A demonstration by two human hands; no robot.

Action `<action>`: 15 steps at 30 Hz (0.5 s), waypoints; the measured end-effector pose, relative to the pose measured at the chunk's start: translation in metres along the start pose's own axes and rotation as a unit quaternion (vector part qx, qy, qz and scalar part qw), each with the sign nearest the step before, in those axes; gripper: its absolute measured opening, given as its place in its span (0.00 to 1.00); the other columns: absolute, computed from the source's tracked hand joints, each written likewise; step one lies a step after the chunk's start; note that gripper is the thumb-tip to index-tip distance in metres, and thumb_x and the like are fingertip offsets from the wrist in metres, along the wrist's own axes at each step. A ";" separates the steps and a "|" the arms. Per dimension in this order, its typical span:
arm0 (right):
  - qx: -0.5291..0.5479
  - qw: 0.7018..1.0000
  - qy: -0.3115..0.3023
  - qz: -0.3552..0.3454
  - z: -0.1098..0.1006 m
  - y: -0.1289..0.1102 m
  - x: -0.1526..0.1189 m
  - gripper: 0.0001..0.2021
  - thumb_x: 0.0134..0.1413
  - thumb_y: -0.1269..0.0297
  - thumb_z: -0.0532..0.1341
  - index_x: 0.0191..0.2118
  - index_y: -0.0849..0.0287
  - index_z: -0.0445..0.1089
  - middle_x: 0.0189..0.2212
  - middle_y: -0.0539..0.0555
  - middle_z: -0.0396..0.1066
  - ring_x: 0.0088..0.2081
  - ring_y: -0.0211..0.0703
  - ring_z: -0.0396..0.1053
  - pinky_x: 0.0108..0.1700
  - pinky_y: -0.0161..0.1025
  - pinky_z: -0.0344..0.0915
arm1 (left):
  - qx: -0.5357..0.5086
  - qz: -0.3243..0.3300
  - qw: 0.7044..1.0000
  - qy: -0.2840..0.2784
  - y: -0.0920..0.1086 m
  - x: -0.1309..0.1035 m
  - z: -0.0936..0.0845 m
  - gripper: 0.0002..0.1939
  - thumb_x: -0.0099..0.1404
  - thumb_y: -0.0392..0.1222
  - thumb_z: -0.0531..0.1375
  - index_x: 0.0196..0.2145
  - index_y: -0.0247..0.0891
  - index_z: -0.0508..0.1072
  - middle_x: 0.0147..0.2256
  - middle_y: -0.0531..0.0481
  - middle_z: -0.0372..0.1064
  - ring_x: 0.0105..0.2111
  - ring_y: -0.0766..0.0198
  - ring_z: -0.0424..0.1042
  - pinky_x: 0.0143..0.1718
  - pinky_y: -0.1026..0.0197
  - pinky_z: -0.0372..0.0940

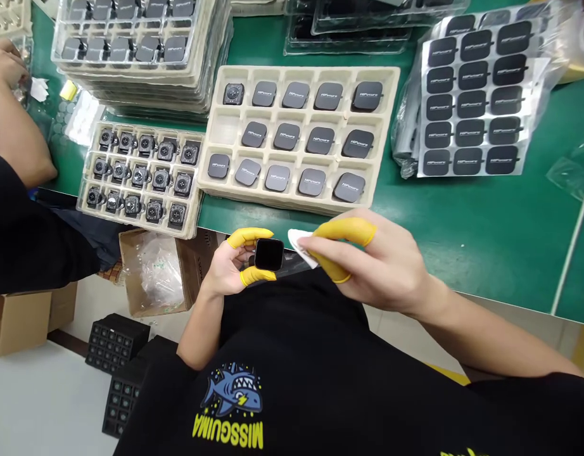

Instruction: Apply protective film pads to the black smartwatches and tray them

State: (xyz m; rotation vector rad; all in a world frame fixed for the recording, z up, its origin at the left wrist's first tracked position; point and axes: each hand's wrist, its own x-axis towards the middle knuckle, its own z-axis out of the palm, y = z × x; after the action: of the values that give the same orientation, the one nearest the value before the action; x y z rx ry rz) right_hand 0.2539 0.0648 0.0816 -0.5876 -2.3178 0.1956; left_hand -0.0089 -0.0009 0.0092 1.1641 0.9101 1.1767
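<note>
My left hand (230,269) grips a square watch case (268,254) by its edges, with the dark, bare screen turned up. Yellow finger cots cover some fingers on both hands. Just to the right, my right hand (368,259) pinches a folded white wipe (301,244), apart from the watch. A strip of clear film (294,263) shows between the hands; which hand holds it, I cannot tell. Beyond them lies a cream tray (292,202) of watch cases (277,178), most under dark "HiFuture" films; one compartment (225,128) holds no watch.
A second tray (192,221) of watch cases stands left, before a tall tray stack (197,82). Sheets of black label films (472,101) lie right. A co-worker's arm (16,126) reaches in at far left. Below the table edge sits a carton (130,272) with clear plastic scraps.
</note>
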 end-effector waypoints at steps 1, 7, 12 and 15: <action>-0.004 1.000 -0.002 0.006 -0.002 0.001 0.000 0.13 0.71 0.78 0.63 0.55 0.59 0.77 0.39 0.56 0.79 0.36 0.45 0.69 0.37 0.43 0.68 | -0.002 0.000 1.000 0.001 0.000 -0.001 0.000 0.37 0.56 0.54 0.84 0.59 0.40 0.81 0.46 0.44 0.87 0.43 0.57 0.88 0.43 0.63 0.81; 0.020 0.996 -0.056 -0.072 -0.002 -0.001 -0.001 0.13 0.74 0.78 0.61 0.56 0.60 0.77 0.39 0.56 0.81 0.41 0.47 0.75 0.39 0.44 0.69 | -0.001 -0.022 1.000 -0.012 -0.001 0.000 0.001 0.39 0.55 0.58 0.83 0.59 0.40 0.81 0.49 0.42 0.87 0.47 0.53 0.88 0.49 0.59 0.81; 0.029 0.988 -0.080 -0.127 0.003 -0.008 0.001 0.10 0.78 0.75 0.58 0.52 0.65 0.79 0.40 0.57 0.83 0.42 0.46 0.76 0.36 0.44 0.66 | -0.004 -0.039 0.999 -0.035 0.000 0.001 0.002 0.39 0.56 0.57 0.83 0.59 0.39 0.81 0.48 0.41 0.87 0.45 0.54 0.88 0.45 0.61 0.81; 0.038 0.982 -0.094 -0.159 0.006 -0.010 -0.001 0.11 0.79 0.76 0.58 0.52 0.65 0.80 0.43 0.57 0.83 0.44 0.44 0.77 0.37 0.44 0.64 | -0.012 -0.055 0.997 -0.052 0.001 0.000 0.000 0.38 0.56 0.56 0.83 0.59 0.40 0.81 0.47 0.42 0.86 0.43 0.57 0.87 0.42 0.64 0.80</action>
State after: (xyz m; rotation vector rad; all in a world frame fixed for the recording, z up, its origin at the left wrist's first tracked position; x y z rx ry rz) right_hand 0.2465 0.0561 0.0796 -0.1593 -2.5360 0.1929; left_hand -0.0093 -0.0012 0.0100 1.1313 0.8671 1.0264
